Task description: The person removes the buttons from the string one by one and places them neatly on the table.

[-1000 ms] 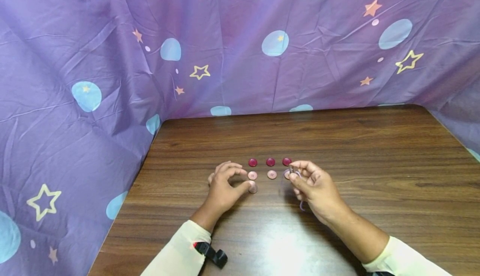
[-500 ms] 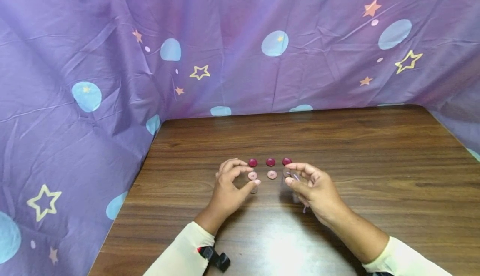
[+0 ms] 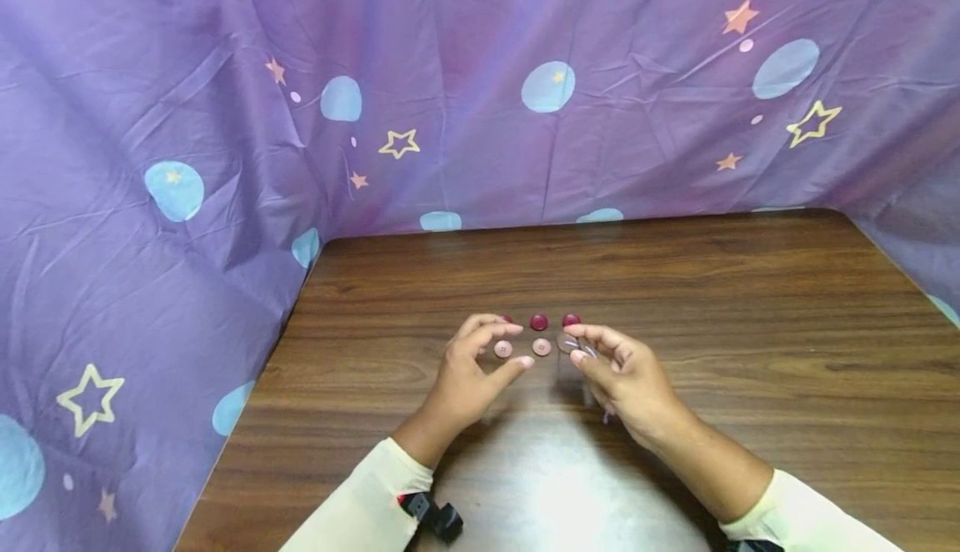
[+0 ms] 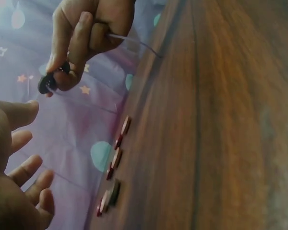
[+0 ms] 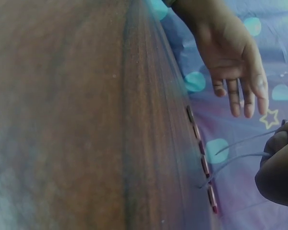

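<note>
My right hand [image 3: 626, 373] pinches a dark brown button [image 3: 567, 343] above the table. A purple string [image 3: 591, 351] passes through it, and its loose end hangs below the hand. In the left wrist view a second dark disc [image 4: 65, 67] shows between the fingers. My left hand [image 3: 472, 368] holds nothing; its thumb and fingers are spread apart, facing the held button with a gap. Beneath the hands, pink buttons [image 3: 542, 347] lie in a row behind which stretches a row of dark red buttons [image 3: 538, 322]. Another dark button [image 4: 114, 192] lies on the table, hidden by the left hand in the head view.
The brown wood-grain table [image 3: 675, 277] extends behind and to both sides of the hands. A purple curtain [image 3: 465, 102] with stars and blue spots hangs along its back and left edges. A black strap device [image 3: 435, 519] sits on the left wrist.
My left hand has left the dark button on the table and moved right, toward the right hand. The right hand has shifted slightly, turning the held button's face more into view.
</note>
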Available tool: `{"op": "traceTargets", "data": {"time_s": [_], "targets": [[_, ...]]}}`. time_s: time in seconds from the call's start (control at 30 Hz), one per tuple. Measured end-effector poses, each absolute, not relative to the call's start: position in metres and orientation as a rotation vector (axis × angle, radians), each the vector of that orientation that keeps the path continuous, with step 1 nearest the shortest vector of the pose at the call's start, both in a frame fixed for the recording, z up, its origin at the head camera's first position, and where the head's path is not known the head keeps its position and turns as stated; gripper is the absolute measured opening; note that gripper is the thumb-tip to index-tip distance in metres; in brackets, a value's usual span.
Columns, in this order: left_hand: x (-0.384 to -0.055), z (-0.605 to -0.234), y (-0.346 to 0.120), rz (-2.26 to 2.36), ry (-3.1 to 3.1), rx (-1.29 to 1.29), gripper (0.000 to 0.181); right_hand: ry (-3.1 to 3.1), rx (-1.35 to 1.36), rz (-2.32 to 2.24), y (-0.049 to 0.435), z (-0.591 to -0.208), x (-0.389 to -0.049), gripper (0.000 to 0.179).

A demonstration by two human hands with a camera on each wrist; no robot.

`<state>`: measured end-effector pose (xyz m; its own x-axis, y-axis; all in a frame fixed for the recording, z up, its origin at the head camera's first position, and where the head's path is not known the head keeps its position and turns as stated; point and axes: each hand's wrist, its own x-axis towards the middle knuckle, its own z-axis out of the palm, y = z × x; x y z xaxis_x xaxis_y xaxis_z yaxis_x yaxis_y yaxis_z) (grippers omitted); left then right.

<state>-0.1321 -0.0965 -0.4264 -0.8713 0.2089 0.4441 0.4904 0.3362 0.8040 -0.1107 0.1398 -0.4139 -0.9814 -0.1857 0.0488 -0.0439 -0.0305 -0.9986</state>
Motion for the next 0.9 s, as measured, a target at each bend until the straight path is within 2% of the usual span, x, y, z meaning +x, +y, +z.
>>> {"op": "traceTargets", "data": {"time_s": [0.17, 0.67, 0.9], "targets": [[-0.133, -0.420, -0.092, -1.675, -2.340, -0.663, 0.040, 2.101, -0.241, -2.193, 0.138, -0.412, -0.111, 0.043], [-0.140, -0.408, -0.072, -1.659, -2.420, -0.763, 0.046, 2.082, -0.207, -2.225, 0.139, -0.413, -0.112, 0.038], [-0.143, -0.411, -0.068, -1.642, -2.407, -0.795, 0.040, 2.084, -0.229, -2.233, 0.141, -0.415, -0.113, 0.037]]}}
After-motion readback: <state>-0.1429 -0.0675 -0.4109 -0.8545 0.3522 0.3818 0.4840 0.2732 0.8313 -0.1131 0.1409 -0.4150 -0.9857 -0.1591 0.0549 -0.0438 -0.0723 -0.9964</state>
